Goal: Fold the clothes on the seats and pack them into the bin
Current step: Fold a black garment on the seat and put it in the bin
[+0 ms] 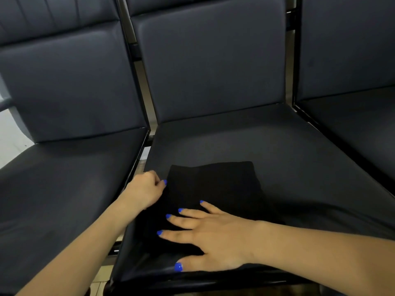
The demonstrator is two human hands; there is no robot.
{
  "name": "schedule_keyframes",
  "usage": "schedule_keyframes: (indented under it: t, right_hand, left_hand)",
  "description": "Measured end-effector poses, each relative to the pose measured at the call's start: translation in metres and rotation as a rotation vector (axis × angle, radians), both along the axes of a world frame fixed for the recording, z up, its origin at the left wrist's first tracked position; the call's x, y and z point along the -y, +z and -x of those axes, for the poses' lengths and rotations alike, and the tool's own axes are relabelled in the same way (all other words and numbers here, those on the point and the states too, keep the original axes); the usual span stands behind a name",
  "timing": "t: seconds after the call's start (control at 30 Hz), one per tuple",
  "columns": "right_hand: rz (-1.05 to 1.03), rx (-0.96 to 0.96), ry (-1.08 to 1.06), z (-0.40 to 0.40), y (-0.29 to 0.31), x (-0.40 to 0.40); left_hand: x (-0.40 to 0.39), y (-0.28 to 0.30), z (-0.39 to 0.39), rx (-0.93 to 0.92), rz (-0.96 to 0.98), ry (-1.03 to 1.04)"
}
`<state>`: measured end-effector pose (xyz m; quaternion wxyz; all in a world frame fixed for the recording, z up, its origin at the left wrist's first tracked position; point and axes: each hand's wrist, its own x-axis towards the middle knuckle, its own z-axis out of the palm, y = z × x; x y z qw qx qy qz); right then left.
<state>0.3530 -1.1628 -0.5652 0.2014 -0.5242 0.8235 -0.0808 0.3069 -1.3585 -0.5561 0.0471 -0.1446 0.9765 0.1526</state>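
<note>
We take the middle seat as our landmark; three seats show in all, one to its left and one to its right, both bare where visible. At the middle seat's left edge our left hand has its fingers curled in, seemingly pinching the left edge of the black garment, likely to hold the fold square. The one garment we can count lies partly folded on the front half of the middle seat. On its near part our right hand lies flat, fingers straight and spread apart, pressing the cloth, probably to smooth it. No bin is in view.
</note>
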Motion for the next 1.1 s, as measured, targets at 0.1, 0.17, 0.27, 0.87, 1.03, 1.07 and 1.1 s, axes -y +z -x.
schedule_keyframes:
  t: [0.1,0.17,0.27,0.87,1.03,1.07,1.1]
  right_hand:
    - [0.04,0.054,0.037,-0.005,0.006,0.006]
    - [0.101,0.186,-0.023,-0.005,0.017,0.008]
    - [0.338,0.407,-0.264,0.007,0.046,-0.001]
    - [0.695,1.407,-0.521,-0.026,0.05,-0.19]
    - [0.923,1.436,-0.473,-0.027,0.052,-0.188]
    - [1.1,1.432,-0.477,-0.027,0.054,-0.19]
    - [1.33,1.423,-0.482,-0.028,0.055,-0.195]
  left_hand:
    - [-0.007,0.002,-0.002,0.195,0.152,-0.026]
    - [-0.013,0.001,-0.003,0.29,0.202,-0.059]
    - [-0.019,0.001,-0.004,0.24,0.099,-0.093]
    - [-0.17,0.116,0.028,-0.412,-0.626,-0.266]
    - [-0.261,0.169,0.01,-0.524,-0.82,-0.523]
    - [-0.276,0.176,0.004,-0.537,-0.876,-0.55]
    - [-0.289,0.18,-0.003,-0.543,-0.95,-0.569]
